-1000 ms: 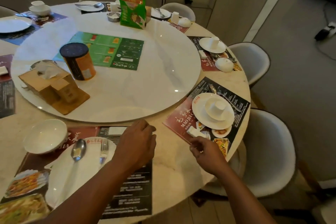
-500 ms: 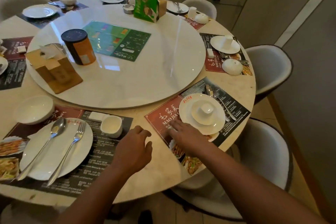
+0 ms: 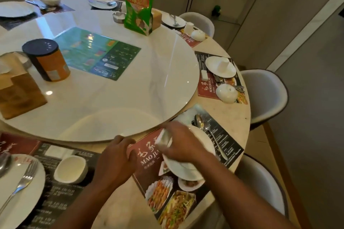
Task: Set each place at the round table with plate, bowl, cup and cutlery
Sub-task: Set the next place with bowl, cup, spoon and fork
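Note:
At the place in front of me on the right, a white plate (image 3: 186, 169) lies on a red and black placemat (image 3: 149, 154). My right hand (image 3: 183, 144) is over the plate and grips a small white cup (image 3: 164, 138), which is blurred and tilted. A spoon (image 3: 198, 119) and a second long piece of cutlery (image 3: 216, 137) lie on the mat just beyond the plate. My left hand (image 3: 115, 160) rests on the table at the mat's left edge, fingers loosely curled and holding nothing. The place to the left has a plate (image 3: 20, 197) with a fork (image 3: 24, 180) and a cup (image 3: 71, 168).
A big white turntable (image 3: 130, 89) fills the middle, carrying an orange canister (image 3: 48, 59), a brown tissue box (image 3: 16, 91) and a green sign (image 3: 137, 5). The place farther right has a plate with an upturned cup (image 3: 220, 65) and an upturned bowl (image 3: 226, 93). White chairs (image 3: 266, 96) ring the table.
My right hand went from the mat's near edge onto the plate and took hold of the upturned cup. My left hand slid right to the mat's edge. My view shifted rightward.

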`<state>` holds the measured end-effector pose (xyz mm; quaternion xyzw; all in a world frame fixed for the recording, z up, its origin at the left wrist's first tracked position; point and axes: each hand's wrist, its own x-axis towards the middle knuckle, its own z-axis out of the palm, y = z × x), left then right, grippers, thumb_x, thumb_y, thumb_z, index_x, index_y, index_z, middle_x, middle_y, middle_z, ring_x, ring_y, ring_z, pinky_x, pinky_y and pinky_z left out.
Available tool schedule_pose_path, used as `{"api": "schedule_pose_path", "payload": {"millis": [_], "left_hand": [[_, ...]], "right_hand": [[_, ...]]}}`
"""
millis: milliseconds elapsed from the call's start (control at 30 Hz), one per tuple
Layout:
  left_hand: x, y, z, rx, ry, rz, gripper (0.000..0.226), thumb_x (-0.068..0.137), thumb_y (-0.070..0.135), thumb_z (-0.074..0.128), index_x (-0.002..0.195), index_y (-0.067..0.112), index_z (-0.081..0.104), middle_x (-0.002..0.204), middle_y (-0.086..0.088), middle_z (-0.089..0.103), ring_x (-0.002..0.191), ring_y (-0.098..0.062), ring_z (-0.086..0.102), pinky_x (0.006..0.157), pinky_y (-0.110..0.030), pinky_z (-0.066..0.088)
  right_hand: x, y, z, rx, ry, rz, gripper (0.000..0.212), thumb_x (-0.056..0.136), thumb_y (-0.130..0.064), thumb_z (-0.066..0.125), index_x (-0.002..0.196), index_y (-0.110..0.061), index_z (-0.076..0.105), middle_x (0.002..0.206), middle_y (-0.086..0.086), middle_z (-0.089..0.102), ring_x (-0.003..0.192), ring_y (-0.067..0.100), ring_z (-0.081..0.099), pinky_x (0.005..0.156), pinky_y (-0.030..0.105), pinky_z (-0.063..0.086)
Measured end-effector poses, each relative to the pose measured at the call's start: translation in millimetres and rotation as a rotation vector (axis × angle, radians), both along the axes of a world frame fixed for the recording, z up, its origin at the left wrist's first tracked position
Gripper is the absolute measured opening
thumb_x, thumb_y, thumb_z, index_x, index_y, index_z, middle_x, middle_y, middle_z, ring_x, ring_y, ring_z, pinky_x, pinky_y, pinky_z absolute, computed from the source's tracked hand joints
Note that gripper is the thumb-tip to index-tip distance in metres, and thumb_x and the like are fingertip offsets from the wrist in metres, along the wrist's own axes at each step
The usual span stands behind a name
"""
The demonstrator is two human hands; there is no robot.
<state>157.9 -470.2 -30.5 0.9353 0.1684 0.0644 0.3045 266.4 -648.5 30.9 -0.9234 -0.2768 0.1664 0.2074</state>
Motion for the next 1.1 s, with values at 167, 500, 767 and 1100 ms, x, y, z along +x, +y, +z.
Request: {"api": "schedule_pose_path", "payload": {"millis": [167,500,767,1100], "left_hand": [[42,-15,0,-0.032,0.044,-0.031,0.036,0.088,0.034,0.066,0.122,0.024,0.061,0.120,0.005,0.056,0.087,-0.005,0.053,0.060,-0.015,0.040],[64,-50,-11,-0.043,0.043,0.073,0.034,0.088,0.029,0.065,0.122,0.023,0.062,0.118,0.007,0.055,0.092,-0.011,0.060,0.067,-0.026,0.055],[64,-88,-13,0.024,0.059,0.289,0.039,0.084,0.027,0.071,0.122,0.022,0.061,0.121,0.001,0.057,0.096,-0.015,0.061,0.067,-0.023,0.046],[68,-117,-10,0.033,0.020,0.410,0.041,0.081,0.023,0.075,0.120,0.017,0.064,0.122,-0.004,0.059,0.091,-0.019,0.062,0.069,-0.026,0.049]], "right_hand": [[95,-45,14,0.042,-0.012,-0.423,0.076,0.070,-0.057,0.081,0.131,-0.021,0.053,0.128,0.005,0.061,0.115,0.025,0.058,0.092,0.036,0.051],[194,-44,-49,-0.215,-0.070,-0.381,0.104,0.058,-0.064,0.085,0.136,-0.014,0.038,0.132,0.006,0.053,0.123,0.031,0.052,0.098,0.045,0.048],[206,-39,-76,-0.309,-0.132,-0.201,0.071,0.065,-0.060,0.079,0.114,-0.016,0.054,0.105,-0.001,0.064,0.105,0.025,0.062,0.092,0.043,0.040],[207,-44,-75,-0.366,-0.221,0.005,0.054,0.077,-0.060,0.071,0.103,-0.014,0.061,0.105,0.003,0.065,0.098,0.026,0.063,0.090,0.042,0.039]]}}
